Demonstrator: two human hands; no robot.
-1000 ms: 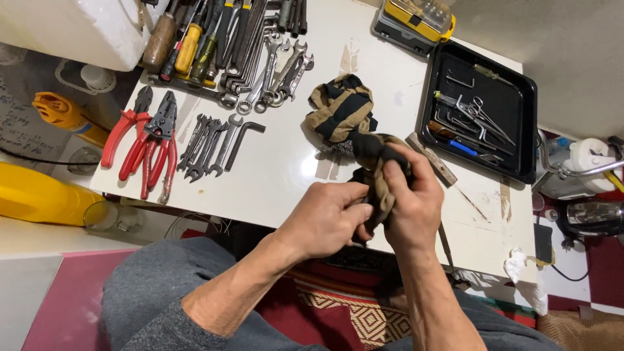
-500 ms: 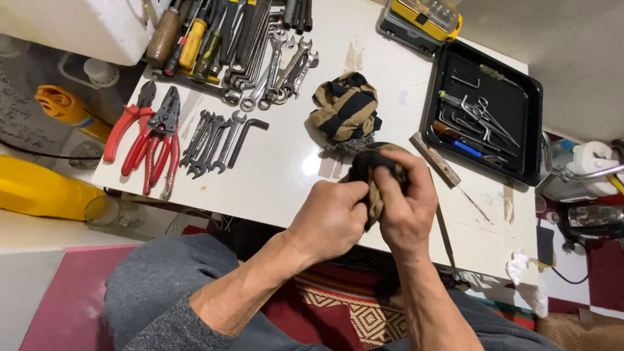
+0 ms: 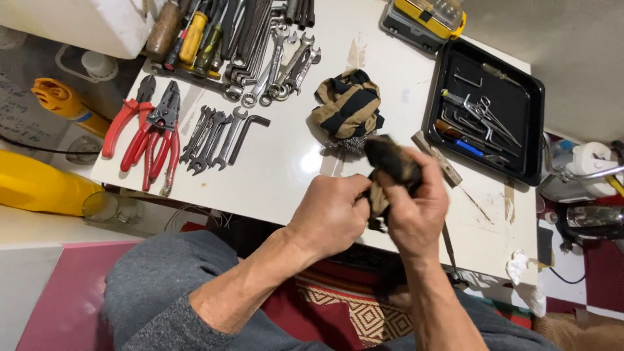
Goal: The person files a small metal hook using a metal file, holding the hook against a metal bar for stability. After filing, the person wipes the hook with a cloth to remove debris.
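My left hand and my right hand are pressed together over the near edge of a white table. Both grip a dark, tan-and-black cloth bunched between them. Whatever lies inside the cloth is hidden by my fingers. Just beyond my hands a second tan-and-black striped cloth sits crumpled on the table. A thin flat metal tool lies right of the cloths, close to my right hand.
Red-handled pliers and a row of wrenches lie at the left. More wrenches and screwdrivers fill the far side. A black tray with small tools sits right, a yellow case behind it.
My hands have shifted slightly toward me and kept working the cloth; the right hand has turned over it. The crumpled cloth on the table has not moved.
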